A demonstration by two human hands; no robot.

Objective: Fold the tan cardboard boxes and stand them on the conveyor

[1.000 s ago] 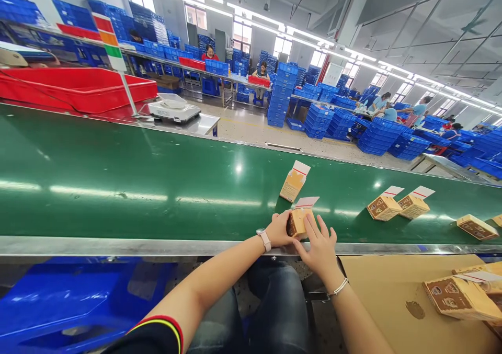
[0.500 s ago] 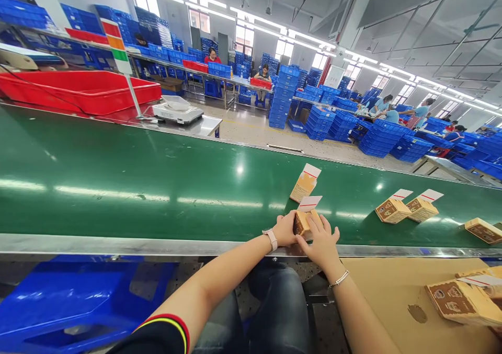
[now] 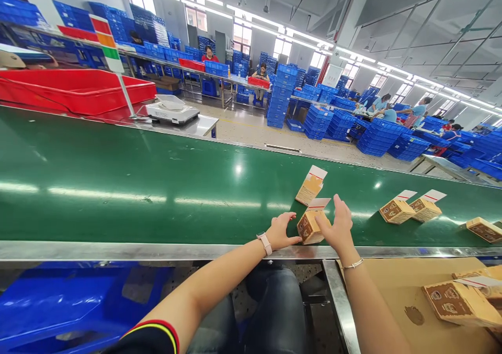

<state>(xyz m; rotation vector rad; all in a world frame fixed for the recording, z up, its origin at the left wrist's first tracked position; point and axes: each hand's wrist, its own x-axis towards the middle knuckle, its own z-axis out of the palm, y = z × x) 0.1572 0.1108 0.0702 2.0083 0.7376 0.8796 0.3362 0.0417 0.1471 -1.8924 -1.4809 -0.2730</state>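
While the small carton point(image 3: 309, 227) is lying with its open white flap pointing away, both hands are flanking it, left hand point(image 3: 280, 230) and right hand point(image 3: 338, 227) spreading open, gripping nothing.

The left hand point(image 3: 279, 231) wears a pale-strapped watch point(image 3: 264, 242), the right hand point(image 3: 338, 227) a thin silver bracelet point(image 3: 352, 264); the sleeve point(image 3: 151, 337) is black with red-yellow trim.

No legible text (cartons point(image 3: 310, 227) blurred)
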